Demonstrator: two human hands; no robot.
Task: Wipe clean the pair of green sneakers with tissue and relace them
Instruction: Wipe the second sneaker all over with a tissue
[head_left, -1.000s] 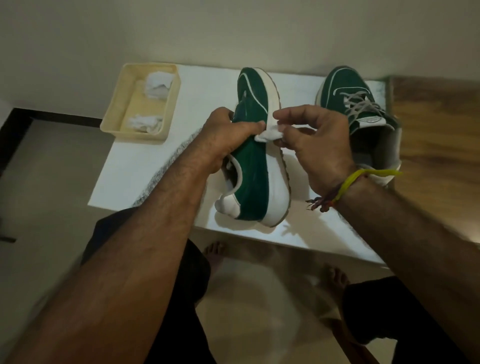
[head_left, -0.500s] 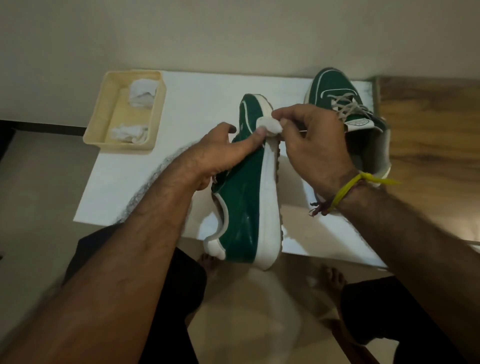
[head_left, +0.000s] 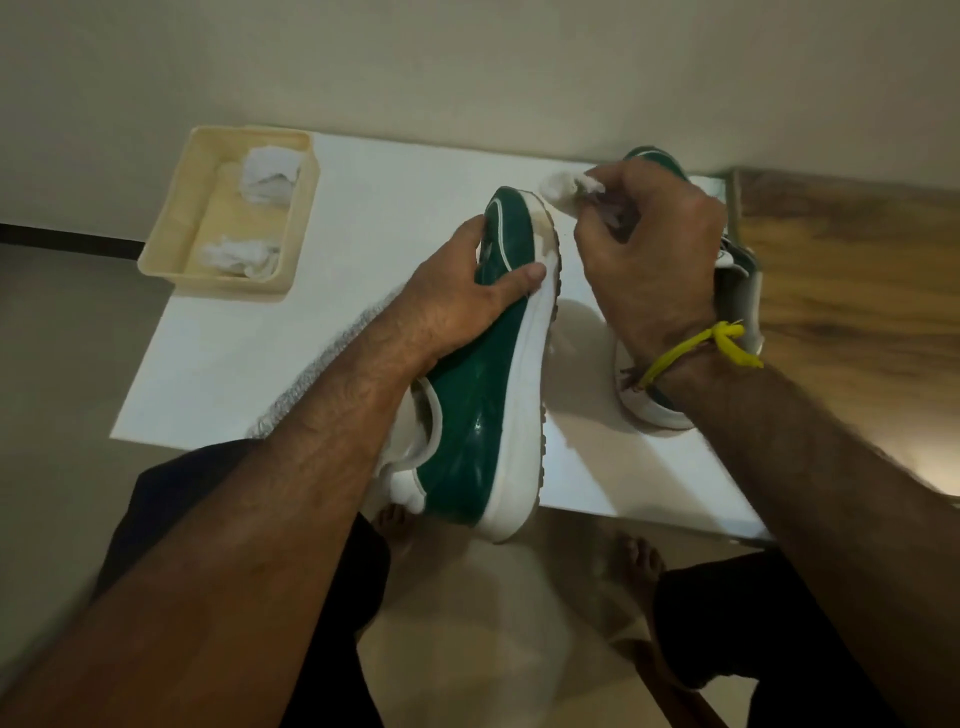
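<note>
My left hand (head_left: 465, 291) grips a green sneaker (head_left: 480, 395) with a white sole, held on its side above the table's front edge, toe pointing away. My right hand (head_left: 649, 249) pinches a crumpled white tissue (head_left: 563, 188) just past the sneaker's toe, beside the white sole rim. The second green sneaker (head_left: 737, 291) stands on the white table (head_left: 395, 218) behind my right hand, which hides most of it; its toe shows at the back.
A beige tray (head_left: 171, 228) with two crumpled tissues sits at the table's back left. A grey cloth (head_left: 332, 358) lies under my left forearm. A wooden surface (head_left: 852, 291) adjoins the table on the right. My bare feet are below.
The tissue in my right hand has slid forward along the white sole, from its middle to past the toe. The held sneaker has come nearer to me.
</note>
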